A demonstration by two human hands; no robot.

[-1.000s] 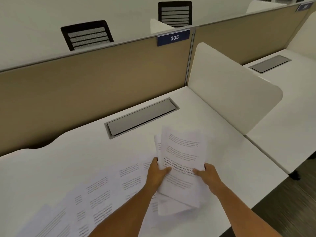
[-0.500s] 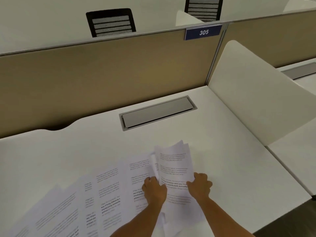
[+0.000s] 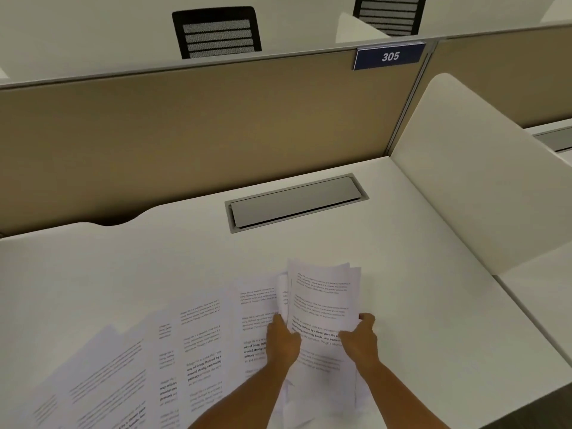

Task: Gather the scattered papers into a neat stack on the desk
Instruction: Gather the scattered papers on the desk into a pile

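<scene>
A loose bundle of printed papers (image 3: pixel 322 301) rests on the white desk (image 3: pixel 418 298), its sheets uneven at the top edge. My left hand (image 3: pixel 283 342) grips the bundle's left side and my right hand (image 3: pixel 359 340) grips its right side. Several more printed sheets (image 3: pixel 198 345) lie fanned out flat to the left of the bundle, overlapping one another toward the desk's near left corner. The lower part of the bundle is partly hidden by my forearms.
A grey cable-tray lid (image 3: pixel 295 202) is set into the desk behind the papers. A tan partition (image 3: pixel 201 131) with a blue 305 sign (image 3: pixel 389 56) runs along the back. A white side divider (image 3: pixel 473 178) stands at the right. The desk's right edge (image 3: pixel 526 320) is near.
The bundle, held up off the desk a second ago, has come down onto the desk surface. Both hands stay on its sides. The view has shifted to the left.
</scene>
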